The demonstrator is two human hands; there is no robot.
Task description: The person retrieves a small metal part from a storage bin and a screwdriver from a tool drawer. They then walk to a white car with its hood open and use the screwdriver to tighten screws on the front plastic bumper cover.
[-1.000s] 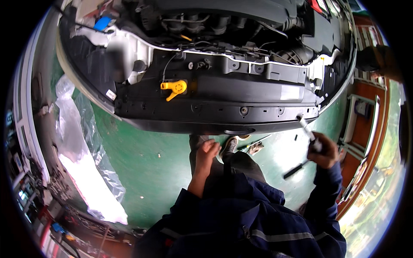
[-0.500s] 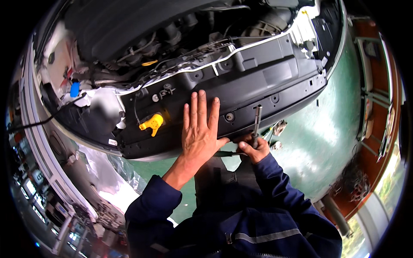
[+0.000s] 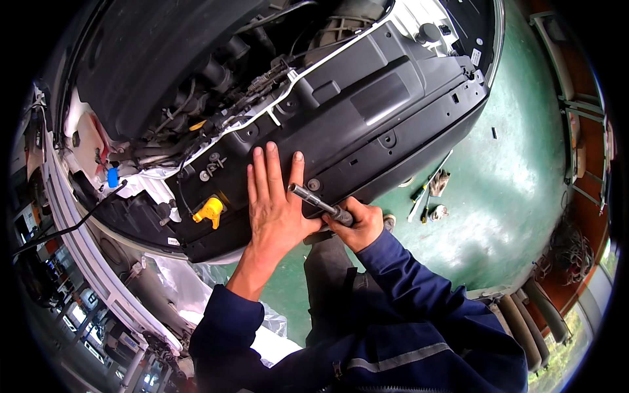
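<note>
My left hand [image 3: 275, 209] lies palm down, fingers spread, on the black plastic panel [image 3: 367, 144] across the front of the car. My right hand [image 3: 357, 223] grips a ratchet with a long socket [image 3: 314, 203] at the panel's lower edge, right beside my left index finger. The socket's tip points up and left, close to a round fastener [image 3: 314, 185]; whether it touches the panel I cannot tell. A yellow plastic latch handle [image 3: 211, 211] sits left of my left hand. Most of the ratchet's handle is hidden by my right hand.
The open engine bay [image 3: 196, 78] fills the upper left. Gloves [image 3: 439, 184] and long tools [image 3: 419, 203] lie on the green floor [image 3: 491, 229] to the right. Plastic sheeting [image 3: 170, 288] lies at the lower left. Wooden cabinets [image 3: 583, 196] stand along the right side.
Both my hands have come up onto the panel, the left spreading flat. The socket tool has swung leftward beside my left hand's fingers. The view has shifted and turned over the car.
</note>
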